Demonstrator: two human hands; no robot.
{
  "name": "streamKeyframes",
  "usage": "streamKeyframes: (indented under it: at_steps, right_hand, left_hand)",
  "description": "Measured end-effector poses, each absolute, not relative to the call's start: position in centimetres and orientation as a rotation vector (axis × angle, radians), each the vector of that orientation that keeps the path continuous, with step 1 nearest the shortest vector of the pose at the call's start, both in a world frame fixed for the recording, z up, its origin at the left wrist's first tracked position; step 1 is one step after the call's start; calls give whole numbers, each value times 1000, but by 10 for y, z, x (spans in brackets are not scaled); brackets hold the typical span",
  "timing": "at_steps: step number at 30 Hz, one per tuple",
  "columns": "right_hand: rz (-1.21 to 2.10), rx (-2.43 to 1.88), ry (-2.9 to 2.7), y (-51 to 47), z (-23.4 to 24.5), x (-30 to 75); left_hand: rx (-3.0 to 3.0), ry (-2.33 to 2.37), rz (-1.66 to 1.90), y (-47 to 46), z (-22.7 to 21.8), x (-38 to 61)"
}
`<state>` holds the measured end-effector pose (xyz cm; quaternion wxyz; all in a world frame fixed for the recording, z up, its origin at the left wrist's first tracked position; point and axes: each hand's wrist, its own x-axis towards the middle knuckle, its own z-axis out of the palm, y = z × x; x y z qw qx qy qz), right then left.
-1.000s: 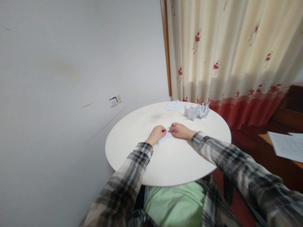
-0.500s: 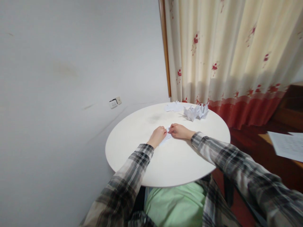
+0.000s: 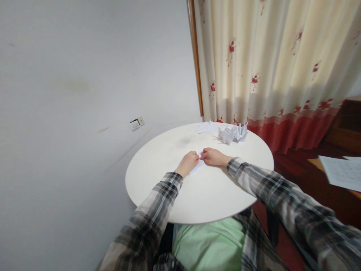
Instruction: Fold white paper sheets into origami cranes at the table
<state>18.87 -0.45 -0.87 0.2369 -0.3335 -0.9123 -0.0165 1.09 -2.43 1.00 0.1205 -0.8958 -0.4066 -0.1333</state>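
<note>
A small folded piece of white paper (image 3: 197,168) lies at the middle of the round white table (image 3: 152,177), partly covered by my hands. My left hand (image 3: 189,162) is closed on its left side, fingers curled at the paper. From the right, my right hand (image 3: 213,156) pinches the paper's upper part, its fingertips close to those of the left. The exact folds under the fingers are hidden.
Folded white paper cranes (image 3: 233,134) stand at the table's far right. Flat white paper pieces (image 3: 205,128) lie at the far edge. A wall with a socket (image 3: 134,125) borders the left; a curtain (image 3: 254,67) hangs behind. Printed sheets (image 3: 341,173) lie at right.
Both hands stay at the paper in nearly the same place, with only a slight shift of the fingers. The view has moved very slightly.
</note>
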Motion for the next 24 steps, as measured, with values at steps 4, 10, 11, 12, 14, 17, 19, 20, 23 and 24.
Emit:
streamKeyframes:
  at_steps: [4, 10, 11, 12, 14, 17, 19, 20, 23, 24]
  right_hand:
    - [-44, -904, -2486, -2, -11, 190]
    - [9, -911, -2448, 3, -15, 192]
    - [20, -909, -2437, 4, -16, 193]
    - [34, -905, -2425, 5, -16, 193]
    - [74, -890, -2395, 6, -17, 193]
    - [180, -852, -2347, 9, -19, 194]
    - [277, -823, -2320, 11, -21, 195]
    - [326, -808, -2310, 12, -22, 196]
    - [457, -774, -2297, 13, -25, 201]
    - [493, -769, -2295, 14, -26, 202]
  left_hand:
    - [-2666, -1193, -447, -21, 10, 10]
    - [-2791, -1283, -677, -16, 6, 4]
    - [-2808, -1296, -717, -16, 6, 3]
    - [-2830, -1304, -761, -16, 5, 3]
    - [-2886, -1313, -866, -14, 3, 2]
    - [-2968, -1303, -1034, -11, -2, 1]
    - [-3010, -1272, -1122, -9, -5, 1]
    - [-3034, -1247, -1155, -9, -6, 0]
    - [-3112, -1211, -1217, -8, -9, -2]
    - [-3140, -1226, -1224, -8, -10, -3]
